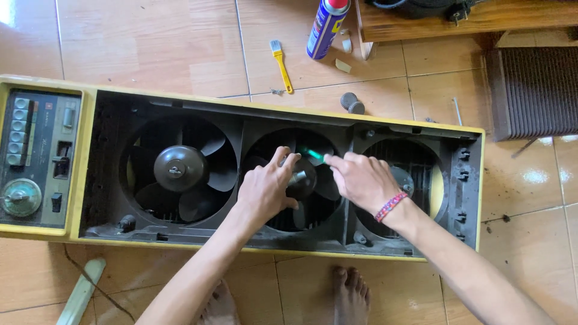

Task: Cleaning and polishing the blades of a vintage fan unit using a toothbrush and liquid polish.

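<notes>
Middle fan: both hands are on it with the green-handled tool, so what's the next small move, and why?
Probably keep the left hand bracing the middle fan at its hub while the right hand works the green-handled tool there; the blades look free to spin otherwise.

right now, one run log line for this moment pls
left hand: steadies middle fan hub | right hand: holds green-handled tool over middle fan | unit: yellow fan housing on tile floor | nearby: yellow brush, spray can
</notes>
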